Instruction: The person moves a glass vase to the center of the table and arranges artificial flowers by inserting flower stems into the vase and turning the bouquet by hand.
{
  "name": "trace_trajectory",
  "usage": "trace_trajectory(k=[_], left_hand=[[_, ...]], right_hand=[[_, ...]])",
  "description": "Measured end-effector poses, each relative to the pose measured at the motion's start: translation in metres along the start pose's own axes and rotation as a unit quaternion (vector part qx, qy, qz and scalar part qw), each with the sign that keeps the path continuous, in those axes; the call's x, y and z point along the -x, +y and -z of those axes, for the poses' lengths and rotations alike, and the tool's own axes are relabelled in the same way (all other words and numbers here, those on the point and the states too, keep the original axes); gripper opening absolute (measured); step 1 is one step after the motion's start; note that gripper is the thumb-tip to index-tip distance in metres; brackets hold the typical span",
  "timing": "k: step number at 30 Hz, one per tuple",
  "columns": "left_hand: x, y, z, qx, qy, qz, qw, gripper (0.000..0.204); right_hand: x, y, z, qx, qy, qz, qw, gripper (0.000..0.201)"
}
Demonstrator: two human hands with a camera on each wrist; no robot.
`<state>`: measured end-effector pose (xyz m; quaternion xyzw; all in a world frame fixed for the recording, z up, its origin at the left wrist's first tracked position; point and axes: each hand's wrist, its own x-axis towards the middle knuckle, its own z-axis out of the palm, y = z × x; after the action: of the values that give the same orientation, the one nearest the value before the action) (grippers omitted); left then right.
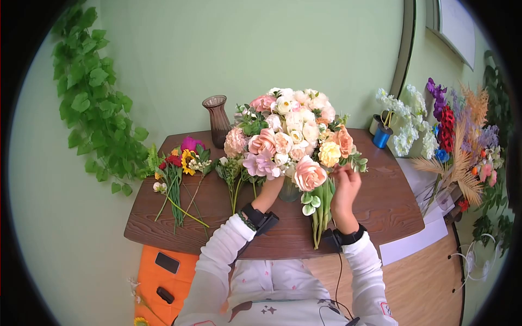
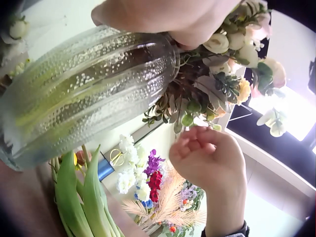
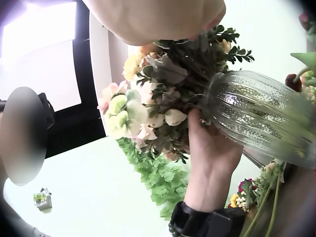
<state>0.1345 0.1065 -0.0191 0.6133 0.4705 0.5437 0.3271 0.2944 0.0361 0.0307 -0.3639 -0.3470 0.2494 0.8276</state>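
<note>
A large bouquet of pink, cream and peach artificial flowers (image 1: pixel 293 127) stands in a ribbed clear glass vase (image 2: pixel 94 84) on the table. My left hand (image 3: pixel 215 150) grips the vase at its neck, thumb up by the rim and the stems; the flowers partly cover this hand in the head view. At the bouquet's right side is my right hand (image 1: pixel 345 193), its fingers curled and fingertips right at the leaves (image 1: pixel 356 161) under an orange rose (image 1: pixel 344 142). I cannot tell whether they pinch a stem. Broad green leaves (image 2: pixel 74 197) lie before the vase.
A brown glass vase (image 1: pixel 219 122) stands at the back of the dark wooden table (image 1: pixel 391 217). Loose flowers with a sunflower (image 1: pixel 188 161) lie on the left. At the right are a blue ribbon spool (image 1: pixel 382 137) and more flowers. A phone (image 1: pixel 167 262) lies on orange cloth below.
</note>
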Motion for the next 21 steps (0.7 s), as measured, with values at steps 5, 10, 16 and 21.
trace_trajectory(k=[5, 10, 16, 21], left_hand=[[-0.014, -0.012, 0.016, 0.007, -0.018, -0.025, 1.000, 0.031], [-0.061, 0.004, -0.011, 0.009, -0.032, -0.051, 0.998, 0.031], [-0.068, -0.008, -0.012, 0.010, -0.048, -0.074, 0.996, 0.032], [-0.071, -0.018, -0.010, 0.013, -0.062, -0.095, 0.994, 0.032]], right_hand=[[0.003, -0.046, -0.009, 0.006, -0.060, 0.246, 0.967, 0.012], [-0.015, -0.086, -0.037, 0.218, -0.142, 0.389, 0.884, 0.027], [-0.017, -0.095, -0.068, 0.392, -0.259, 0.332, 0.818, 0.066], [-0.017, -0.090, -0.070, 0.425, -0.278, 0.330, 0.796, 0.077]])
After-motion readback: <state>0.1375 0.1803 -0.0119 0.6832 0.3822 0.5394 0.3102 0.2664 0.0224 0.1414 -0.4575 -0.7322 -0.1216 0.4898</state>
